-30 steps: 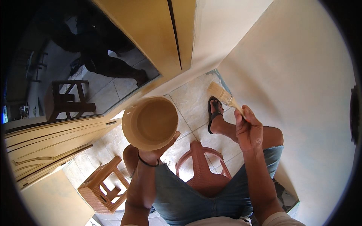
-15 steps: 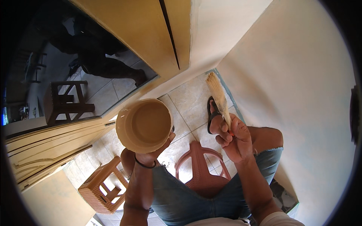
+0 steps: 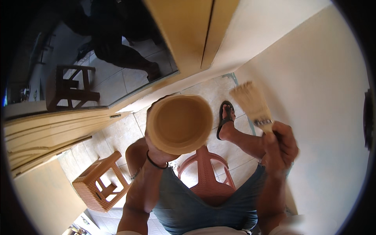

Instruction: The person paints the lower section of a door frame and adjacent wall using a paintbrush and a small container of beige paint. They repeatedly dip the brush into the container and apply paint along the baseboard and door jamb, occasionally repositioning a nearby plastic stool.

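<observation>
My left hand (image 3: 157, 153) is wrapped round the side and underside of a round beige tub (image 3: 180, 147), whose open mouth faces up toward me. The inside is the same beige, and I cannot tell how much it holds. Off to the right, my right hand (image 3: 281, 148) is closed on the handle of a paintbrush (image 3: 252, 102). Pale, beige-coated bristles point up and to the left, their broad face showing, with a smeared metal band below them. The brush is apart from the tub and in front of the pale wall (image 3: 313, 98); I cannot tell whether it touches the wall.
I sit on a reddish plastic chair (image 3: 203, 172) over a tiled floor (image 3: 239, 164). A brown woven-pattern stool (image 3: 96, 182) stands at the left. Wooden cabinetry (image 3: 58, 131) with a dark glossy panel (image 3: 117, 78) fills the upper left. My sandalled foot (image 3: 225, 117) is near the wall corner.
The tub has moved right, its mouth facing me more squarely. My right hand has carried the brush to the right, turning its broad face into view. The whole view has also shifted slightly.
</observation>
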Tool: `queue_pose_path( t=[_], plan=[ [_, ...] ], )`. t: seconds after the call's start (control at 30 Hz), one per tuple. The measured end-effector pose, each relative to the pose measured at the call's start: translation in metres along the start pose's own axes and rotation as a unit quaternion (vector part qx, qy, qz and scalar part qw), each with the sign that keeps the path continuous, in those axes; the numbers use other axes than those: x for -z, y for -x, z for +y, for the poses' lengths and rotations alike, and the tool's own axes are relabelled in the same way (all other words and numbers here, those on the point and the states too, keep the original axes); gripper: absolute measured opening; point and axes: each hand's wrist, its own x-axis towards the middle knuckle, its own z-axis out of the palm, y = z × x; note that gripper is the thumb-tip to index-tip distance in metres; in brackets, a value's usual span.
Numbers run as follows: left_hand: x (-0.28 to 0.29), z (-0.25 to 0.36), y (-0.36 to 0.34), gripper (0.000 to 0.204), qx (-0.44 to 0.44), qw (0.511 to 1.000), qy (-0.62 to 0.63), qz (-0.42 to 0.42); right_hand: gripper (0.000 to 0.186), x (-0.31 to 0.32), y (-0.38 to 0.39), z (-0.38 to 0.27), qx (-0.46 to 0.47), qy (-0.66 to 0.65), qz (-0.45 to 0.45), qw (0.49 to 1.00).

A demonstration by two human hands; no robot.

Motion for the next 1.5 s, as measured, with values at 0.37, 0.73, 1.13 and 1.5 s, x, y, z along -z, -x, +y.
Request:
queue_pose_path(
  t=[0.37,0.73,1.13,1.5],
  plan=[
    [-0.032,0.018,-0.027,0.111,-0.179,0.979,0.094,0.031,0.029,-0.008,-0.045,-0.175,0.297,0.514,-0.230,0.771],
    [-0.028,0.051,-0.023,0.107,-0.281,0.952,-0.084,0.084,0.028,-0.051,-0.036,-0.160,0.345,0.530,-0.291,0.718],
    [-0.025,0.062,-0.021,0.109,-0.250,0.965,-0.047,0.068,0.029,-0.057,-0.043,-0.147,0.316,0.518,-0.321,0.727],
    [-0.027,0.065,-0.024,0.107,-0.272,0.953,-0.110,0.070,0.029,-0.050,-0.047,-0.134,0.312,0.511,-0.325,0.732]
  ],
)
